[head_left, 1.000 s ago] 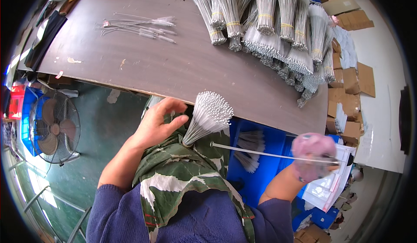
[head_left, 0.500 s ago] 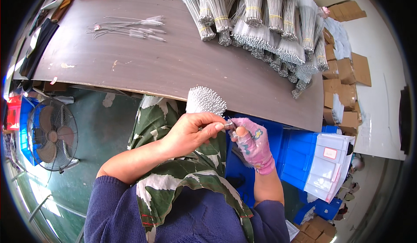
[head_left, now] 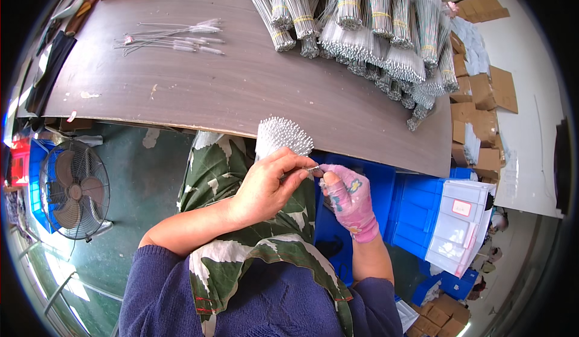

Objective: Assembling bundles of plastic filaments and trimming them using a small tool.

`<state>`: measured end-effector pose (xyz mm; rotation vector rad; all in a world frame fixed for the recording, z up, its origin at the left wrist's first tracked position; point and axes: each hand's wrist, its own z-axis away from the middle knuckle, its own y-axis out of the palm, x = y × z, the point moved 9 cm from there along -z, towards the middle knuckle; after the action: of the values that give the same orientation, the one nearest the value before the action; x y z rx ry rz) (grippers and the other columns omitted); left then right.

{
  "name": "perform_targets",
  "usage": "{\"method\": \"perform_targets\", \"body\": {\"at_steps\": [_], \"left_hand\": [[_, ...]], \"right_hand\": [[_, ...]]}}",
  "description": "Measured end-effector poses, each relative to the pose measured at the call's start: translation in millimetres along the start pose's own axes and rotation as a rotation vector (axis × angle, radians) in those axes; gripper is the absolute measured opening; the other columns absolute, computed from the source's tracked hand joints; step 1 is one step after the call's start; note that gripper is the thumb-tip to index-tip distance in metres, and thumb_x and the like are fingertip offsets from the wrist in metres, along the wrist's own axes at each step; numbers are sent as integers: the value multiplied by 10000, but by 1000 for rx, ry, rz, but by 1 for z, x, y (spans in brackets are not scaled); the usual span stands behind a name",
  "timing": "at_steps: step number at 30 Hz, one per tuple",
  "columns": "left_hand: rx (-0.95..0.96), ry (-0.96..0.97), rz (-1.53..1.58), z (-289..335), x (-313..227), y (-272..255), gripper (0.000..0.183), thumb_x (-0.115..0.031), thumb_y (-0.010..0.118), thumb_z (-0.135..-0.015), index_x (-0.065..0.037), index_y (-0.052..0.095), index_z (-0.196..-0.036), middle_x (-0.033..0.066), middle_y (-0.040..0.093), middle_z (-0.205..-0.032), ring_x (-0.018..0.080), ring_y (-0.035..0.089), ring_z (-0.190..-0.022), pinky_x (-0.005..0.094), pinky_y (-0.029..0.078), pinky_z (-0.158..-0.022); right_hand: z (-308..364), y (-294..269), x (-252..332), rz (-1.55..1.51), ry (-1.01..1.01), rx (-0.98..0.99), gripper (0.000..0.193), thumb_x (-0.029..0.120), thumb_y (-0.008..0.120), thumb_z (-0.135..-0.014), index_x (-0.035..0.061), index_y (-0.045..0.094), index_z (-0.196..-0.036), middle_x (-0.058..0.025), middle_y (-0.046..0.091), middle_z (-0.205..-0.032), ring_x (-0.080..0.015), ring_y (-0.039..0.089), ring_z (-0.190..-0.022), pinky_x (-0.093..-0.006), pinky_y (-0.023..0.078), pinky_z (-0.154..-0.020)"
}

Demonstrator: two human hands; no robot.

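A brown table point(head_left: 199, 84) spans the far side, banded wire bundles point(head_left: 381, 14) heaped at its right. Nearer, the left hand point(head_left: 268, 183), thumb and finger pinched, meets the curled, pink-gloved right hand point(head_left: 350, 201), its grip hidden. One fanned bundle point(head_left: 282, 137) rises just beyond the left; its fingertips hold a thin metal piece point(head_left: 313, 169).

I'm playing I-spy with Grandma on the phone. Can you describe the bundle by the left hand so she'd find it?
Find the big brown table, then the bare left hand below its near edge. Just past that hand, a bundle fans out its white tips like a flower. It's alone, apart from the other bundles heaped on the table's right.
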<state>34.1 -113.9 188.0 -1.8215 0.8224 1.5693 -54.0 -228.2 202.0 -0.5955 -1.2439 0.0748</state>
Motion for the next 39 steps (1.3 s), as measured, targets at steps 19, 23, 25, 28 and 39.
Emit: {"method": "perform_targets", "body": {"at_steps": [19, 23, 25, 28, 39], "left_hand": [[-51, 40, 87, 3, 3, 2, 116, -7, 575, -855, -11, 591, -970, 84, 540, -783, 174, 536, -644, 293, 446, -590], [-35, 35, 54, 2, 3, 4, 119, -1, 572, -850, -14, 599, -965, 93, 536, -776, 192, 527, -627, 301, 435, -578], [-30, 45, 9, 2, 1, 5, 121, 2, 570, -848, -12, 601, -964, 95, 534, -774, 198, 523, -621, 304, 431, -575], [-47, 41, 3, 1, 3, 4, 134, 5, 565, -844, -9, 608, -971, 97, 529, -766, 203, 516, -615, 305, 425, -571], [-40, 41, 45, 2, 0, 3, 116, 5, 563, -848, 1, 613, -953, 86, 558, -768, 189, 548, -631, 293, 442, -580]], "right_hand": [[9, 15, -30, -281, 250, -16, 273, 251, 567, -909, -10, 624, -966, -132, 613, -711, -221, 610, -617, -314, 471, -594], [8, 12, -20, -182, 145, -59, 260, 256, 554, -913, 11, 632, -954, -119, 609, -706, -237, 604, -602, -326, 460, -565], [9, 2, 3, 129, -78, -184, 246, 249, 556, -910, 19, 633, -955, -117, 605, -707, -253, 604, -603, -335, 458, -556], [9, 1, 28, 451, -293, -255, 224, 230, 565, -897, 26, 633, -961, -123, 609, -737, -296, 608, -626, -354, 469, -564], [13, 15, -27, -271, 202, -112, 320, 310, 514, -945, 21, 647, -913, -10, 573, -643, -99, 535, -554, -243, 397, -505]]}}
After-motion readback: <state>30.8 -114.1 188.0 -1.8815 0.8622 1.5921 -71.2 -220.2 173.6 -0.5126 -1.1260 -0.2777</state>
